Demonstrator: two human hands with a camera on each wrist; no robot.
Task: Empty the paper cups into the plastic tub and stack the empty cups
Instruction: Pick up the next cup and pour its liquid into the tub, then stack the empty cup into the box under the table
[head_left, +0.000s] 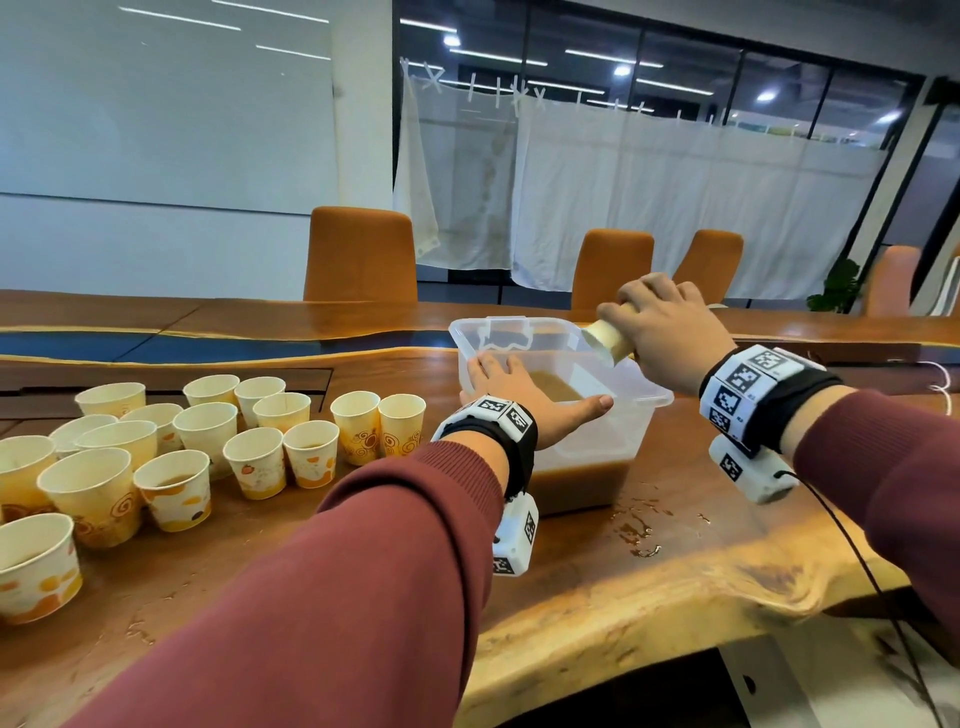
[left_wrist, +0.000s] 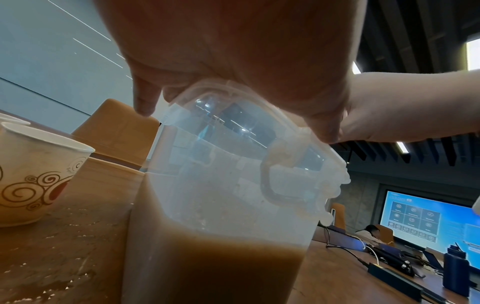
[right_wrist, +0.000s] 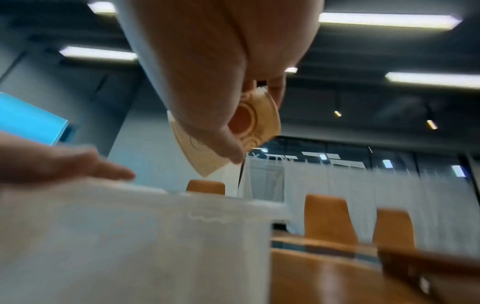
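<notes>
A clear plastic tub (head_left: 587, 467) stands on the wooden table, partly filled with brown liquid (head_left: 553, 387). My left hand (head_left: 519, 400) lies flat over its near left corner, fingers straight and thumb stretched along the near rim. My right hand (head_left: 670, 327) grips a paper cup (head_left: 610, 340) tilted mouth-down over the tub's far right corner. In the right wrist view the cup (right_wrist: 257, 119) shows an orange swirl print, above the tub (right_wrist: 130, 236). The left wrist view shows my left hand (left_wrist: 233, 61) draped over the tub (left_wrist: 221, 195). Several paper cups (head_left: 202, 431) stand upright at the left.
Small brown puddles (head_left: 639, 530) wet the table right of the tub. Orange chairs (head_left: 358, 254) line the far side. A black cable (head_left: 857, 561) runs over the table's near right edge. One printed cup (left_wrist: 39, 174) stands close to the tub's left.
</notes>
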